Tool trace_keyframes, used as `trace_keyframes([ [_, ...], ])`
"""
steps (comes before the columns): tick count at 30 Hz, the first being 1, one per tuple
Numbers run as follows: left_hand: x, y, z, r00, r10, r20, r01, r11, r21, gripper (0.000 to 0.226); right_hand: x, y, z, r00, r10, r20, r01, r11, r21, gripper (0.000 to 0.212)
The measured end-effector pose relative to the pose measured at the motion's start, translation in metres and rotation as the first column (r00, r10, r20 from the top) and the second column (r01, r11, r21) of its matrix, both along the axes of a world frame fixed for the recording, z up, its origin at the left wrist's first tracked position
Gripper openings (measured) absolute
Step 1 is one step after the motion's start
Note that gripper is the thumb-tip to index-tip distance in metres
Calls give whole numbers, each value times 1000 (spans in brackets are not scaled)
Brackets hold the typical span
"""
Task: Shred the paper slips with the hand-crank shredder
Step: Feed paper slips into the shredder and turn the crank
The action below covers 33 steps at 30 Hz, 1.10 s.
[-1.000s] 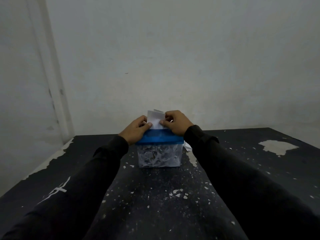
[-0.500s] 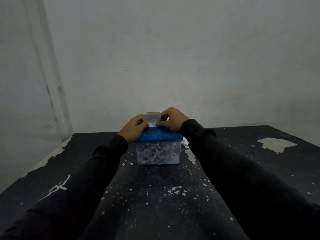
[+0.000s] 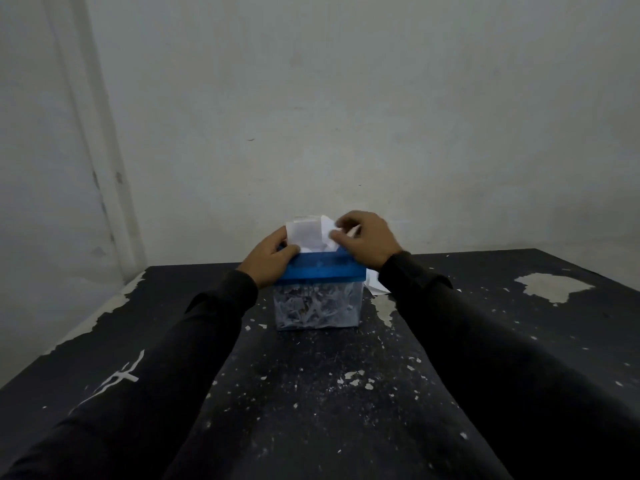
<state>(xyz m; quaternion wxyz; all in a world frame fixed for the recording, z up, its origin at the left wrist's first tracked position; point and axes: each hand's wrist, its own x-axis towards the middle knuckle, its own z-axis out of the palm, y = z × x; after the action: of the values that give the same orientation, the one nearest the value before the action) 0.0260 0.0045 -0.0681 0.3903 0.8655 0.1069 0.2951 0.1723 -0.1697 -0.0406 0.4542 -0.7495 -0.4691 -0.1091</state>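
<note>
**Fingers pinch a paper slip over the shredder**

Fingers (image 3: 341,227) of the right hand (image 3: 369,239) are curled and pinch the right upper corner of a white paper slip (image 3: 308,233), which stands upright out of the top of the shredder (image 3: 320,289). On the other side of the shredder, the left hand (image 3: 270,259) lies against the left end of the blue lid (image 3: 322,270); its thumb touches the lower left edge of the slip, and its fingers bend over the lid's corner. Whether they really grip the lid I cannot tell.

The shredder stands on a dark table (image 3: 346,410), in the far middle part of it, near the pale wall (image 3: 346,116). Its lower part is a clear box (image 3: 317,311) full of white paper strips. Just to the right of the shredder, partly hidden behind the right sleeve (image 3: 485,341), some more white paper (image 3: 375,287) lies flat on the table. Small white flakes (image 3: 353,377) are spread on the table in front of the shredder, and paint is worn off in pale patches (image 3: 550,287) far to its right.
</note>
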Motion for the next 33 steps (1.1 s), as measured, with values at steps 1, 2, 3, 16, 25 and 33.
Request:
trace_keyframes([
  [1, -1, 0, -1, 1000, 2, 11, -2, 1000, 3, 36, 2, -12, -7, 999, -50, 17, 49, 997, 62, 28],
  [2, -1, 0, -2, 1000, 1, 18, -1, 1000, 1, 34, 4, -23, -15, 996, -84, 7, 84, 993, 78, 34],
  [3, -1, 2, -3, 1000, -1, 29, 1, 1000, -2, 33, 4, -34, -24, 995, -92, -36, 94, 995, 47, 42],
  [16, 1, 3, -6, 1000, 12, 9, -12, 1000, -8, 39, 10, -52, -43, 982, -15, -186, -2, 996, -89, 67],
  [25, -1, 2, -4, 1000, 16, -4, -16, 1000, -18, 43, 16, -53, -57, 995, 60, -83, -66, 994, -81, 67],
  [33, 0, 3, -5, 1000, 3, 2, -3, 1000, -25, 49, 6, -53, -50, 979, -20, -204, -10, 990, -143, 76],
])
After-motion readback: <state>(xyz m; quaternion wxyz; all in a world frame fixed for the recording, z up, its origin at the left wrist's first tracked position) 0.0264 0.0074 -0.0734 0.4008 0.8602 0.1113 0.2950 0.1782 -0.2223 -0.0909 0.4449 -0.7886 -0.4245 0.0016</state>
